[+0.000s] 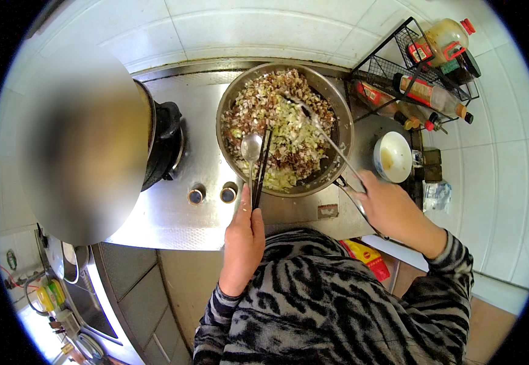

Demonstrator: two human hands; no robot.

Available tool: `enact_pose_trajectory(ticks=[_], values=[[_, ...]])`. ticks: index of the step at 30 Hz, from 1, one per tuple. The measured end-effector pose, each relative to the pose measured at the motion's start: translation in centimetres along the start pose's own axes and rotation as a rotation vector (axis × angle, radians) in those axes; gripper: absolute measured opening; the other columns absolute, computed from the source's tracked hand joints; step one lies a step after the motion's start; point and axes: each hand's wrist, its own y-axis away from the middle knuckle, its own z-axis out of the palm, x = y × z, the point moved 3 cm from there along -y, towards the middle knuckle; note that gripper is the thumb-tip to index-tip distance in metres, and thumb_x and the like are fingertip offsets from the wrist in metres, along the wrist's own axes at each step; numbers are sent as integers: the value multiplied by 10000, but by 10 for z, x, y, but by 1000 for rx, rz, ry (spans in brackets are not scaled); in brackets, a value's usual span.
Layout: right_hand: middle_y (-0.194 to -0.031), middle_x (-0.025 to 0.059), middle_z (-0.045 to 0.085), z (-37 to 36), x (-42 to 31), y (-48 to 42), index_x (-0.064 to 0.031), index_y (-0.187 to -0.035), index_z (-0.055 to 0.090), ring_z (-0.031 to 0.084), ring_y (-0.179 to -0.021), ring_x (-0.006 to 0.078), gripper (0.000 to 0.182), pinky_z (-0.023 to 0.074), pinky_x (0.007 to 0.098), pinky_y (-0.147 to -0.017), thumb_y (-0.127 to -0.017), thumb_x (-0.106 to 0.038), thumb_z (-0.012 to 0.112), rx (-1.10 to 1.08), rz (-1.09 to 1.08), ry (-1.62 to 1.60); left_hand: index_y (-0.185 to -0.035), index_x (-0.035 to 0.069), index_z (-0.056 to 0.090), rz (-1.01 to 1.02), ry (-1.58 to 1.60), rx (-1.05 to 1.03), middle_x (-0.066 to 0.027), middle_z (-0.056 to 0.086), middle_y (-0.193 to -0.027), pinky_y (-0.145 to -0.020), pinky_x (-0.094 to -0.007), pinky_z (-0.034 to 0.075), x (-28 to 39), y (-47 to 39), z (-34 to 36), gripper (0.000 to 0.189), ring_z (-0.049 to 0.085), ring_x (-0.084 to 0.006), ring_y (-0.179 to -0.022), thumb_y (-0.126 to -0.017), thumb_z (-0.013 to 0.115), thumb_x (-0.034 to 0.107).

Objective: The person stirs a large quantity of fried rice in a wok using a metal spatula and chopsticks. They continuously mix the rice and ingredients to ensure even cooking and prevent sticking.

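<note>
A large metal frying pan (pixel 346 155) holds a mound of chopped filling, brown and white bits with pale green pieces. My right hand (pixel 390 207) grips the handle of a long metal utensil (pixel 336 147), whose blurred head lies in the chopped food (pixel 264 102). My left hand (pixel 245 246) holds a metal spoon (pixel 251 148) and a pair of dark chopsticks (pixel 262 169) together, their far ends over the pan's near left part. The pan's handle (pixel 356 200) runs out beneath my right hand.
A black pot (pixel 159 146) sits on the left burner, beside a large blurred patch. Two stove knobs (pixel 195 196) are in front. On the right stand a white bowl (pixel 393 157) with some liquid and a black wire rack (pixel 383 68) of bottles.
</note>
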Motion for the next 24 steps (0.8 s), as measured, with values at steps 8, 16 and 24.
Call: enact_pose_trajectory(ticks=[8, 16, 24], values=[[-758, 246, 690, 44, 8, 12, 75, -1359, 418, 711, -710, 435, 490, 569, 546, -647, -927, -70, 600, -26, -77, 63, -1547, -52, 454, -45, 43, -20, -352, 659, -1295, -914, -334, 542, 4, 2, 1, 517, 730, -344, -1128, -1045, 526, 48], [-780, 238, 696, -6, 13, 7, 72, -1350, 451, 717, -731, 428, 459, 569, 527, -629, -928, -67, 568, -31, -153, 178, -1550, -58, 444, -12, -30, -12, -352, 641, -1283, -914, -378, 543, 20, 0, -3, 519, 677, -409, -1135, -1048, 522, 52], [-787, 218, 701, 19, 27, 14, 50, -1335, 470, 716, -724, 417, 421, 554, 549, -608, -936, -53, 555, 11, -182, 210, -1546, -70, 441, 49, -59, -26, -334, 678, -1024, -740, -404, 554, 21, -1, 5, 524, 684, -423, -795, -1044, 542, 39]])
